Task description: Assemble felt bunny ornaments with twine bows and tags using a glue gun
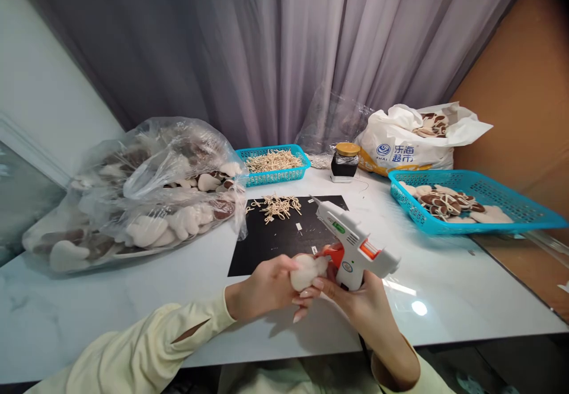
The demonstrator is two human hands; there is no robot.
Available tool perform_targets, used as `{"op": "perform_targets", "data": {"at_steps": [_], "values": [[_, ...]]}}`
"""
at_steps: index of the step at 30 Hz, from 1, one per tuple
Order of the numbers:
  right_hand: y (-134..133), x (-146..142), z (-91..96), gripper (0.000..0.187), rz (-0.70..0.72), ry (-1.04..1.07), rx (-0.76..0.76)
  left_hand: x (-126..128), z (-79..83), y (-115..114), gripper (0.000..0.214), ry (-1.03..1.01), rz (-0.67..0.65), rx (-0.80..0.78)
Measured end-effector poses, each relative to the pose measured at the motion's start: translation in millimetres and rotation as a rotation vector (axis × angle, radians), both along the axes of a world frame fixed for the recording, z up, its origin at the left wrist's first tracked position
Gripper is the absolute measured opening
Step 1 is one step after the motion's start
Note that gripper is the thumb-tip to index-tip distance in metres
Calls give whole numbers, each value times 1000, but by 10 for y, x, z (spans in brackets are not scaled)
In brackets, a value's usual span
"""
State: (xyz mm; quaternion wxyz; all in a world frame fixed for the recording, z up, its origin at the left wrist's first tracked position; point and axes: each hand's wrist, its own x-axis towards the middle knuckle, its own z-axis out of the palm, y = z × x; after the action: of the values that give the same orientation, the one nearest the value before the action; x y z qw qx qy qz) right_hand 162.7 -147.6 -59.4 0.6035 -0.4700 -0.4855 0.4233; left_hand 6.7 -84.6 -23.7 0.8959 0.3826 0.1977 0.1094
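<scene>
My left hand (265,286) is closed on a small cream plush piece (306,271), held just above the table's near edge. My right hand (351,299) grips the handle of a white glue gun (353,246) with an orange trigger. The gun's nozzle points up and to the left, away from the piece, and its body rests against the plush piece. A black mat (275,240) lies just beyond my hands, with a loose pile of cream string loops (278,206) at its far edge.
A large clear bag of cream and brown plush pieces (142,204) lies at the left. A small blue basket of strings (273,165) and a dark jar (345,162) stand at the back. At the right are a blue basket of pieces (466,207) and a white shopping bag (413,139).
</scene>
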Motion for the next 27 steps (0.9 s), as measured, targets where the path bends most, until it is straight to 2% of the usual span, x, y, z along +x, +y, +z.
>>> {"op": "perform_targets", "data": {"at_steps": [4, 9, 12, 14, 16, 21, 23, 27], "values": [[-21, 45, 9, 35, -81, 9, -27, 9, 29, 60, 43, 6, -77, -19], [-38, 65, 43, 26, -103, -104, 37, -5, 3, 98, 61, 54, -140, -47], [-42, 53, 92, 24, -147, -152, 48, -28, -8, 70, 36, 50, -150, -2], [-48, 58, 125, 28, -161, -153, 47, -34, -6, 42, 28, 40, -124, 64], [-72, 85, 138, 33, -177, -137, 19, -24, -6, 23, 26, 67, -43, 174], [-243, 176, 31, 33, -183, -104, -136, 29, -68, 63, 26, 255, 304, 517], [-321, 186, -37, 31, -153, -91, -147, 37, -112, 99, 25, 310, 403, 556], [-390, 167, -135, 28, -103, -108, -133, 36, -161, 134, 23, 326, 512, 465]]}}
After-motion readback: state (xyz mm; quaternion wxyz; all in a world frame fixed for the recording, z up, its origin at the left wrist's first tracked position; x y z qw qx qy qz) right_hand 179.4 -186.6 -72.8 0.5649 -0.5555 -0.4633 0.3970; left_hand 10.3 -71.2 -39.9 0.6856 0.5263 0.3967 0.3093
